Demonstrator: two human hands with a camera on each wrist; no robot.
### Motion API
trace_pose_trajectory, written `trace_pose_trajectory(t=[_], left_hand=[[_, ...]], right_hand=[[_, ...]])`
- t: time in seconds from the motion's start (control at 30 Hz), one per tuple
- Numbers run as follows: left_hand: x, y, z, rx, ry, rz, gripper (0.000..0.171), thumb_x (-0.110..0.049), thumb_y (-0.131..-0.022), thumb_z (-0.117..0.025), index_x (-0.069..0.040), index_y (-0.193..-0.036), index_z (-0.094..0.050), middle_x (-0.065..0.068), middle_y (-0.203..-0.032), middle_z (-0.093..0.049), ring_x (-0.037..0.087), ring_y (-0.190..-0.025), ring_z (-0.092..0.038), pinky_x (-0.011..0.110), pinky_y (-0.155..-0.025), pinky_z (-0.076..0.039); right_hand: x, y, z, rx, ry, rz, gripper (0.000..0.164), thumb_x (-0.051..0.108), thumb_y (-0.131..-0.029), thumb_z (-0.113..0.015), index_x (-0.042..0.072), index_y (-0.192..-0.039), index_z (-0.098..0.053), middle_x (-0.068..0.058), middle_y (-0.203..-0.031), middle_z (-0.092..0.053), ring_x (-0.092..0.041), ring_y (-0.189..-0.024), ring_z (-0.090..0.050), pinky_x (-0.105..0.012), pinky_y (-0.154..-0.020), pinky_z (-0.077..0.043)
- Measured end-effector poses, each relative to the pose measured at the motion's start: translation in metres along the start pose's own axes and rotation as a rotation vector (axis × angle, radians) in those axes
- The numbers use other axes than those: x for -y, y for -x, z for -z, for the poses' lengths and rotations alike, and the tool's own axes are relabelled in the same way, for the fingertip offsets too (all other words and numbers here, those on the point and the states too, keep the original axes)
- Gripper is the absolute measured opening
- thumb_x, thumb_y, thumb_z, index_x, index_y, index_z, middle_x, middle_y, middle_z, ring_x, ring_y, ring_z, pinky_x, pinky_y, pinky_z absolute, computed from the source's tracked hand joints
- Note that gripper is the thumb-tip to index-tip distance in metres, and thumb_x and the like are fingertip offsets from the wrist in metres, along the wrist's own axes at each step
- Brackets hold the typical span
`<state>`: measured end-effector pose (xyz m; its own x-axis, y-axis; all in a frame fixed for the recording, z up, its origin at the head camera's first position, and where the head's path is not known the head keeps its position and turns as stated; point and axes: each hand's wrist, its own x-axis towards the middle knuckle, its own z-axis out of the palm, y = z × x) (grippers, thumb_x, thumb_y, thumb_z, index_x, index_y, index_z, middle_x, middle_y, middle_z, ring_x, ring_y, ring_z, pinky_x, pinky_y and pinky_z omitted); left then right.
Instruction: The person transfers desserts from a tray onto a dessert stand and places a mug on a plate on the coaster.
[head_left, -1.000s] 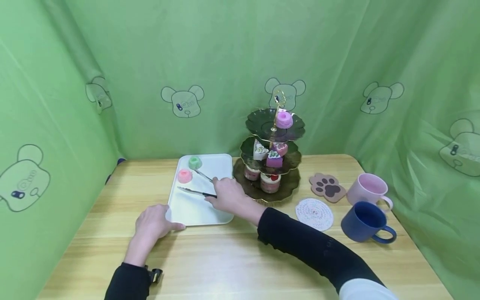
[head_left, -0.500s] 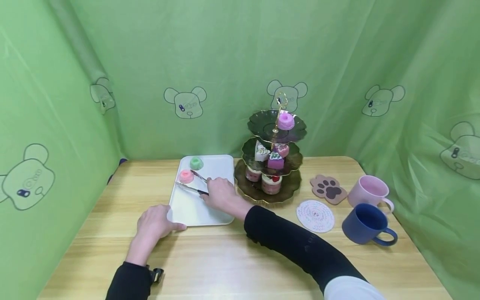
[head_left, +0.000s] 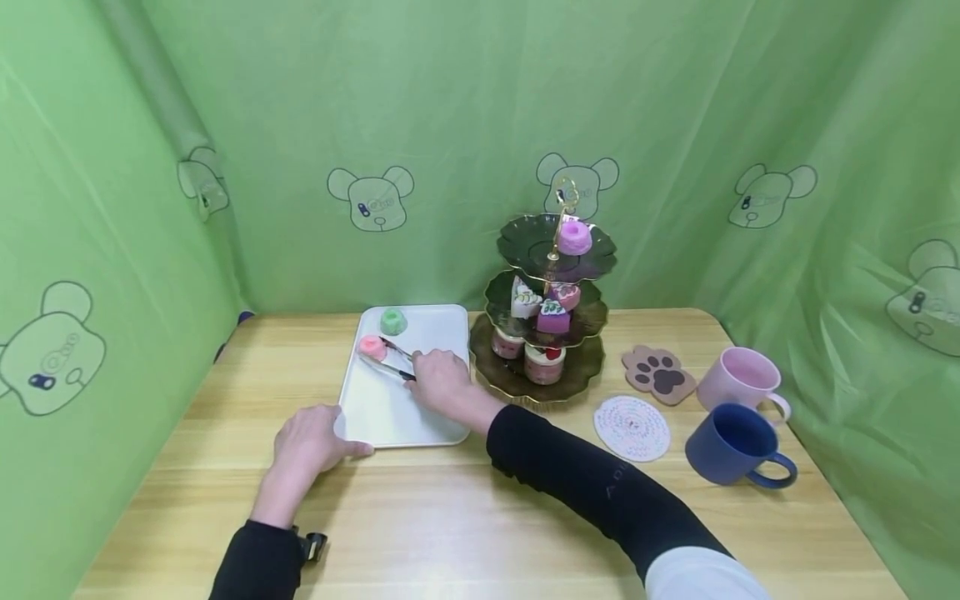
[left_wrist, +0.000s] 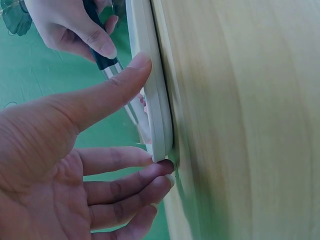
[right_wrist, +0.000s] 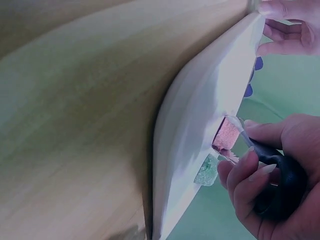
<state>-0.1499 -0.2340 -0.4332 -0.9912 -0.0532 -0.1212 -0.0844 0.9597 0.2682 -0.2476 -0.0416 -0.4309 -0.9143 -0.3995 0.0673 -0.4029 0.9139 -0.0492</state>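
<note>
- The pink cake (head_left: 372, 347), a small ring-topped piece, sat on the left part of the white tray (head_left: 405, 421), between the two tips of the tongs (right_wrist: 294, 181). The tips stood beside it on opposite sides and seemed to touch it; whether they pressed firmly, I could not tell.
- It was round, so it showed no clear long axis. The tongs gave the line instead: they ran from the right hand (head_left: 442, 379) to the left and a little away from the person.
- Seen from the right fingers, the cake lay to the left and slightly forward; this hand was the nearer one.
- The right fingers were curled round the black handle of the tongs, with the back of the hand upward. The forearm reached in from the lower right, over the right side of the tray.
- The green cake (head_left: 393, 322) stood just behind the pink one, so in my judgement the upper tip had little room there.
- The left hand (head_left: 309, 442) held the near left corner of the tray, thumb on the near edge and fingertips at the corner, against the bench (head_left: 480, 525).
</note>
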Motion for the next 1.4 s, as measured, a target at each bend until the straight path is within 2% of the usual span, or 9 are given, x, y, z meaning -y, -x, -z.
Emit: trace_pose_trajectory(t=[0.3, 0.57, 0.77, 1.07, 1.3, 1.4], left_hand=[[-0.004, -0.002, -0.001, 0.007, -0.002, -0.009, 0.094, -0.062, -0.054, -0.076, -0.001, -0.122, -0.055, 0.023, -0.114, -0.058, 0.039, -0.097, -0.054, 0.049, -0.074, -0.043], [-0.001, -0.003, -0.002, 0.01, -0.013, -0.017, 0.095, -0.062, -0.055, -0.076, 0.0, -0.124, -0.054, 0.024, -0.117, -0.056, 0.043, -0.101, -0.052, 0.05, -0.075, -0.043], [0.001, -0.001, -0.003, 0.013, -0.016, -0.02, 0.099, -0.064, -0.054, -0.075, 0.002, -0.124, -0.053, 0.026, -0.119, -0.055, 0.045, -0.101, -0.052, 0.05, -0.075, -0.043], [0.002, 0.005, -0.003, 0.014, 0.019, -0.003, 0.104, -0.066, -0.053, -0.074, 0.003, -0.127, -0.05, 0.029, -0.122, -0.051, 0.045, -0.101, -0.051, 0.049, -0.073, -0.044], [0.0, 0.004, -0.002, -0.011, 0.023, -0.039, 0.099, -0.064, -0.056, -0.075, 0.003, -0.126, -0.051, 0.028, -0.12, -0.054, 0.045, -0.101, -0.052, 0.049, -0.073, -0.044], [-0.001, 0.003, -0.001, -0.013, 0.019, -0.042, 0.101, -0.064, -0.056, -0.074, 0.004, -0.126, -0.05, 0.029, -0.122, -0.052, 0.048, -0.104, -0.049, 0.052, -0.076, -0.043]], right_hand=[[-0.019, 0.006, 0.008, 0.014, 0.018, 0.008, 0.033, 0.049, -0.082, -0.061, 0.018, -0.094, -0.059, -0.003, -0.073, -0.057, -0.02, -0.062, -0.056, -0.034, -0.046, -0.042], [-0.041, 0.029, 0.035, -0.001, 0.022, 0.005, 0.034, 0.051, -0.083, -0.059, 0.019, -0.092, -0.058, -0.001, -0.069, -0.055, -0.02, -0.06, -0.053, -0.034, -0.044, -0.041], [-0.051, 0.057, 0.071, -0.055, 0.032, 0.033, 0.036, 0.054, -0.083, -0.056, 0.02, -0.097, -0.059, -0.001, -0.069, -0.054, -0.018, -0.06, -0.052, -0.034, -0.044, -0.04], [-0.068, 0.105, 0.153, -0.218, -0.003, 0.125, 0.03, 0.047, -0.086, -0.057, 0.019, -0.097, -0.057, 0.005, -0.06, -0.049, -0.015, -0.053, -0.048, -0.028, -0.04, -0.036], [-0.096, 0.133, 0.197, -0.318, 0.03, 0.084, 0.049, 0.045, -0.088, -0.056, 0.013, -0.125, -0.053, 0.003, -0.058, -0.05, -0.017, -0.048, -0.046, -0.029, -0.038, -0.034], [-0.11, 0.139, 0.209, -0.345, 0.045, 0.044, 0.05, 0.045, -0.088, -0.054, 0.013, -0.127, -0.053, -0.001, -0.059, -0.051, -0.02, -0.048, -0.046, -0.031, -0.038, -0.034]])
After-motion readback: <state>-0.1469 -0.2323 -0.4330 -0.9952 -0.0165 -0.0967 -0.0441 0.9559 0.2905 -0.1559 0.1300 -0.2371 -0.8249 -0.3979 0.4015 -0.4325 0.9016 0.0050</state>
